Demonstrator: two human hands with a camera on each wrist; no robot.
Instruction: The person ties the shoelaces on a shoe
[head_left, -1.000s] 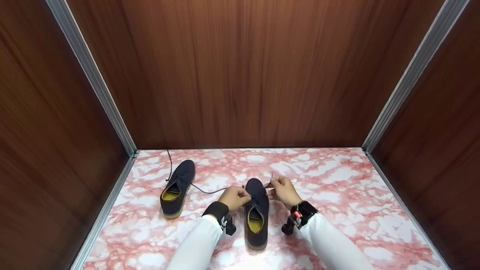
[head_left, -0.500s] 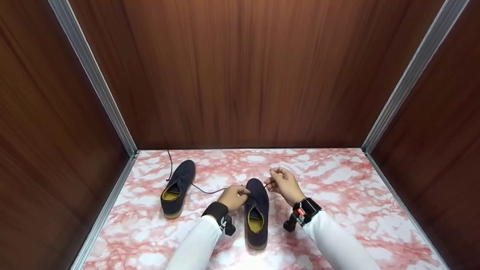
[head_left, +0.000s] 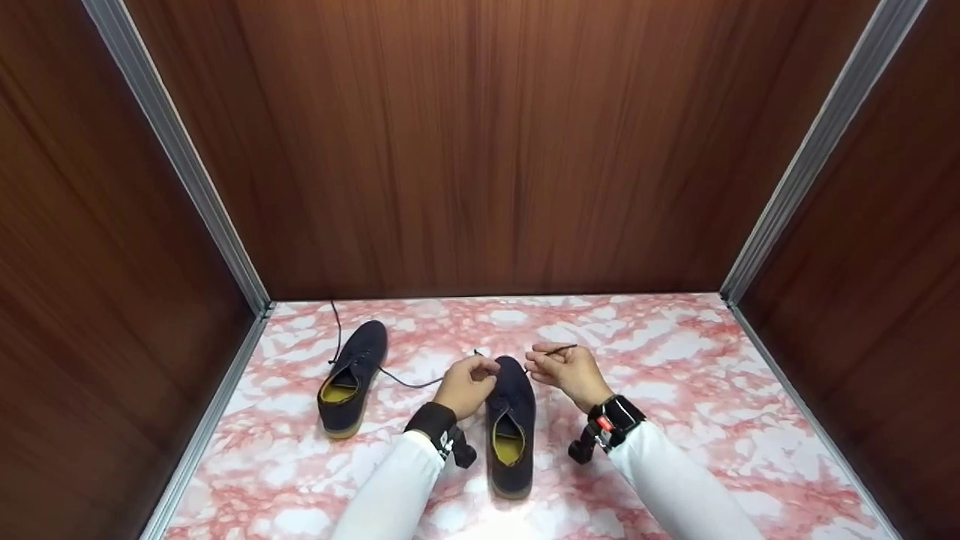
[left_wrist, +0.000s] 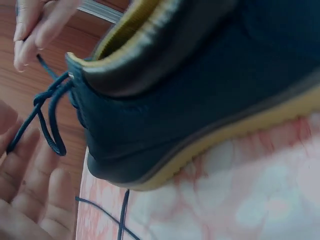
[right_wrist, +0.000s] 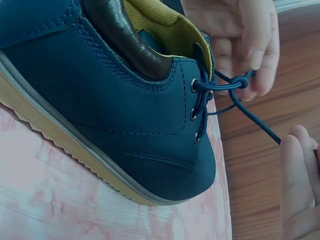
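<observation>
A dark navy lace-up shoe (head_left: 512,465) with a yellow lining stands upright on the table, toe away from me. My left hand (head_left: 466,386) is at the left of its toe and pinches one end of the shoelace between thumb and finger. To the right of the toe, my right hand (head_left: 568,376) holds the other lace end, whose tip sticks out over the fingers. Between the hands, the right wrist view shows a loose knot (right_wrist: 239,82) in front of the eyelets. A slack loop (left_wrist: 56,142) hangs below it in the left wrist view.
A matching navy shoe (head_left: 352,386) stands to the left, one lace (head_left: 337,330) trailing to the back edge and another (head_left: 409,385) running toward my left hand. Brown wood-look panels (head_left: 480,150) wall the red-and-white marbled table (head_left: 660,450) at back and sides.
My right hand has drawn a little away from the shoe, its lace tip now pointing right. My left hand has lifted slightly off the lacing, a lace tip showing above it. Both shoes stay put.
</observation>
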